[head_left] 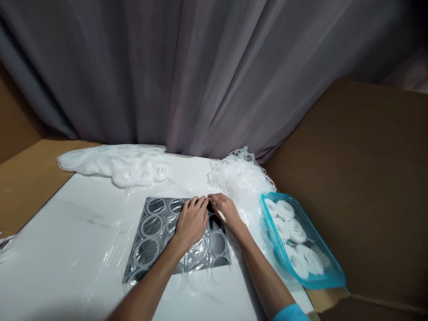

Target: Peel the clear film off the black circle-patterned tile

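Note:
A clear plastic sheet [198,278] with ring outlines lies over a dark rectangular board [160,240] on the white table. My left hand [192,220] rests on the sheet near the board's far edge, with its fingers extended and slightly bent. Just right of it, my right hand [227,209] has thumb and fingertips closed in a pinch at the far right part of the sheet. The exact bit between those fingertips is too small to make out. Rings show on the board to the left of my left hand and below both hands.
A blue plastic basket [334,281] with several white ring bundles [296,229] stands at right. Tangled plastic scraps [247,176] pile behind my right hand. More crumpled clear plastic [133,167] lies at the back left. Cardboard walls [361,178] and a grey curtain [200,76] surround the table.

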The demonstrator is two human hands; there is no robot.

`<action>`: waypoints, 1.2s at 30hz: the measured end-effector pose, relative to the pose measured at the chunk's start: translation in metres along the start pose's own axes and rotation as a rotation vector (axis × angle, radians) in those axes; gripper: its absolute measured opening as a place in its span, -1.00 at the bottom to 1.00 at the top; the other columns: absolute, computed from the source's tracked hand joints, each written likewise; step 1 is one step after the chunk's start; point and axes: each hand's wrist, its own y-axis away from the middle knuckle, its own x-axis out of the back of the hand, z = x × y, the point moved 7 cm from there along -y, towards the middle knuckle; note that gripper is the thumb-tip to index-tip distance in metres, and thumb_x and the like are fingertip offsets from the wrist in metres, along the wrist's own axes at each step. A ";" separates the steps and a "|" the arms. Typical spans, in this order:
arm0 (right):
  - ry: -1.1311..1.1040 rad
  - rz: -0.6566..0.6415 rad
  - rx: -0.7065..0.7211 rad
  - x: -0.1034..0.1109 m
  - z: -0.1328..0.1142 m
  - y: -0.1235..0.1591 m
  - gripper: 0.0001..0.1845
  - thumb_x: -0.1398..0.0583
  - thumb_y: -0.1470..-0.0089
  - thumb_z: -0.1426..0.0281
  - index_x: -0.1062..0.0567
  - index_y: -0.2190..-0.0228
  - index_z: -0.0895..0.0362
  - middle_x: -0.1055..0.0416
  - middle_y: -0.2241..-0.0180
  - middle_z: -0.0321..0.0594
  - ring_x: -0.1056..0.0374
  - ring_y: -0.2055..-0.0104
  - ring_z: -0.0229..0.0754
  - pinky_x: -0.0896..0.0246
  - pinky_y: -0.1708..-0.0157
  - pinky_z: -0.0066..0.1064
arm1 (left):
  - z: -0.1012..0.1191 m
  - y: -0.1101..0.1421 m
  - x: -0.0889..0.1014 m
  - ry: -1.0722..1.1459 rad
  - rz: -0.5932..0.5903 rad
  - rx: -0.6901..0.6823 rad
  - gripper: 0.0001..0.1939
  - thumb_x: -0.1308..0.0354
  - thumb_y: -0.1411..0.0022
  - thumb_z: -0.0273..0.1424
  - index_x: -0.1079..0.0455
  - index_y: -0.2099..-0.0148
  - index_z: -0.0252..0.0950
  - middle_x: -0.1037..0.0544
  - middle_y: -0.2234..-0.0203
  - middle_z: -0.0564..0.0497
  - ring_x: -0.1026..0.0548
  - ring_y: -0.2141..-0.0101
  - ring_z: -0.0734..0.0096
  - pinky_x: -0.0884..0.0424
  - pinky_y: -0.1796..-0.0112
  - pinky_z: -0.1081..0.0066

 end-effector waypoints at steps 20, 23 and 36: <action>-0.421 0.041 -0.196 0.009 0.022 -0.002 -0.69 -0.27 -0.40 0.10 -0.70 0.21 0.03 -0.72 0.02 -0.07 -0.64 -0.01 0.15 -0.50 -0.13 -0.01 | 0.000 0.002 0.003 0.019 0.012 0.004 -0.45 0.01 -0.58 -0.41 -0.27 -0.53 -0.09 -0.51 -0.36 -0.09 -0.40 -0.32 -0.05 -0.26 -0.31 -0.12; -0.341 0.015 -0.179 0.007 0.021 -0.001 -0.68 -0.22 -0.45 0.11 -0.71 0.14 0.01 -0.71 -0.01 -0.09 -0.62 -0.05 0.13 -0.49 -0.16 -0.03 | 0.000 0.002 0.003 0.024 0.012 0.004 -0.44 0.00 -0.57 -0.41 -0.26 -0.53 -0.10 -0.51 -0.35 -0.10 -0.40 -0.32 -0.06 -0.25 -0.31 -0.13; 0.009 0.187 -0.143 0.018 0.039 -0.017 -0.68 -0.08 -0.51 0.31 -0.57 -0.07 0.11 -0.65 -0.07 0.06 -0.60 -0.10 0.12 -0.47 -0.17 -0.08 | 0.004 0.001 0.006 0.022 0.001 -0.001 -0.45 0.00 -0.56 -0.45 -0.29 -0.50 -0.12 -0.50 -0.36 -0.11 -0.38 -0.33 -0.08 -0.22 -0.32 -0.14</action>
